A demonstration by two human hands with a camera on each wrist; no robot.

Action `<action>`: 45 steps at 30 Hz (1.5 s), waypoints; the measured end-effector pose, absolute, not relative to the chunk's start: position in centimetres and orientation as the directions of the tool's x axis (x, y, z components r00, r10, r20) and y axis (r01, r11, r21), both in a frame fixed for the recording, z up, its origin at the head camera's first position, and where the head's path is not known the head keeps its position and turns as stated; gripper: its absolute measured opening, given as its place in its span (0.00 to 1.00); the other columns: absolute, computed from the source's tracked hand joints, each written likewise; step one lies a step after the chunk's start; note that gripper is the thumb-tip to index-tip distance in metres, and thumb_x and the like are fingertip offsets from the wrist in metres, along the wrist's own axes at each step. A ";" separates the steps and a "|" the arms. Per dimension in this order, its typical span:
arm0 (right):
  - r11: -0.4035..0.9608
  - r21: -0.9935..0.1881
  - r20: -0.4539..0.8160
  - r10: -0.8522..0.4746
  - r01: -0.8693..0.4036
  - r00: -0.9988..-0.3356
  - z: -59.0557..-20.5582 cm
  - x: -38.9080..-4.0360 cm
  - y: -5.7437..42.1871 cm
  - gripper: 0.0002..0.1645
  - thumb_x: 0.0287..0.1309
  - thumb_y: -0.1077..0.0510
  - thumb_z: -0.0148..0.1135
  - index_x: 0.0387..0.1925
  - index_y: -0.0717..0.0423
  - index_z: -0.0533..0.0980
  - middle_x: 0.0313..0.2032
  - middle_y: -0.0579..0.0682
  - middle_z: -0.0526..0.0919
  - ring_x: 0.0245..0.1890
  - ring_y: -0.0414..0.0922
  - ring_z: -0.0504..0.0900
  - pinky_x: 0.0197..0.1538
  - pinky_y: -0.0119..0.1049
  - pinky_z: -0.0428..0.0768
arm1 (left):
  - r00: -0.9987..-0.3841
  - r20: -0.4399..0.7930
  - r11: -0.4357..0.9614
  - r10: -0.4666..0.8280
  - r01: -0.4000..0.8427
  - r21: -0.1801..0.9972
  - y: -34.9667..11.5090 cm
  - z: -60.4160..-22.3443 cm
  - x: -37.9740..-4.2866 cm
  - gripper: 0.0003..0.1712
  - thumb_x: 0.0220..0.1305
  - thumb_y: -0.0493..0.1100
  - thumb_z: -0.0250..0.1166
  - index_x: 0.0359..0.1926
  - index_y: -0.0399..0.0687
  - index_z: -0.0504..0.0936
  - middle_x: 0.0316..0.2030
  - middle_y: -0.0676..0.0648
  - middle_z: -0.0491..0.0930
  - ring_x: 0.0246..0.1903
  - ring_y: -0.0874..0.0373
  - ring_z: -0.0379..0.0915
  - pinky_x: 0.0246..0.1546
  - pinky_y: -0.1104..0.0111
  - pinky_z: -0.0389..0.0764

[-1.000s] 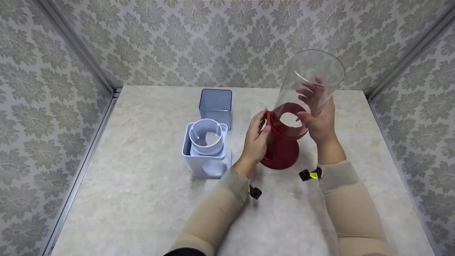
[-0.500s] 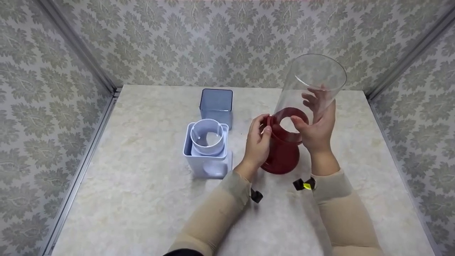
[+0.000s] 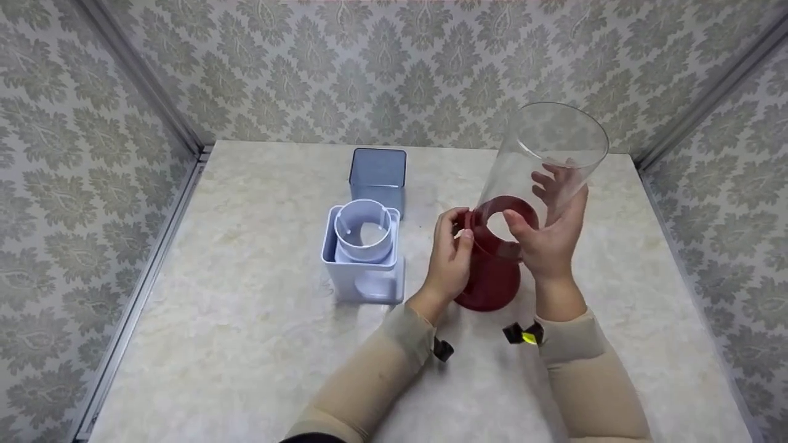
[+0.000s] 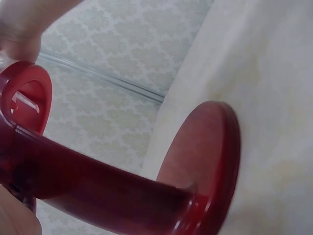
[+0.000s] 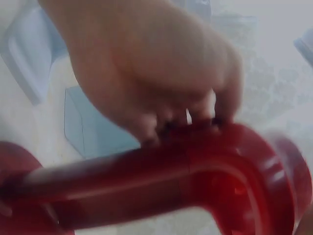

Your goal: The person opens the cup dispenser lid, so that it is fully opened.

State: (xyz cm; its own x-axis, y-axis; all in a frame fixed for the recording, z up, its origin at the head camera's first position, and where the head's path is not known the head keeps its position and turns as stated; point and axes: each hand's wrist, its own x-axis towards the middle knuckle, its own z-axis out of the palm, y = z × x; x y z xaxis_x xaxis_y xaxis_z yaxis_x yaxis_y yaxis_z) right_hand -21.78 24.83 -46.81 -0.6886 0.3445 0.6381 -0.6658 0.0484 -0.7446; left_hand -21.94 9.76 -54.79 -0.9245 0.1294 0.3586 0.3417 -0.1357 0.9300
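Note:
In the head view, a red stand (image 3: 492,286) with a round base and an upper ring stands at the right of the table. A tall clear cylinder (image 3: 508,163), open at the top, leans back to the right out of that ring. My left hand (image 3: 449,261) grips the stand's upper part from the left. Around the cylinder's lower right side, my right hand (image 3: 554,240) holds with its thumb in front and fingers behind, seen through the clear wall. The right wrist view shows my left fingers on the red column (image 5: 122,181). From the left wrist, the base (image 4: 205,147) shows close to the tabletop.
Left of the hands stands a pale blue square holder (image 3: 363,280) with a round white collar (image 3: 364,243) in its top. Behind it is a translucent blue square container (image 3: 378,175). Patterned walls (image 3: 381,67) border the table at the back and sides.
Both hands have come slightly toward the person, along with the red stand and the clear cylinder. The right forearm has shifted a little to the left. Both hands keep their holds.

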 end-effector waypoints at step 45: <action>0.004 -0.686 0.646 0.462 -0.727 -0.608 -46.9 -22.1 25.0 0.77 0.33 0.31 0.97 0.76 0.68 0.71 0.63 0.56 0.87 0.61 0.57 0.87 0.66 0.43 0.85 | -0.896 0.400 -0.173 0.190 0.370 0.913 9.7 -55.5 -22.4 0.26 0.81 0.41 0.53 0.72 0.31 0.68 0.68 0.33 0.66 0.63 0.56 0.68 0.59 0.70 0.83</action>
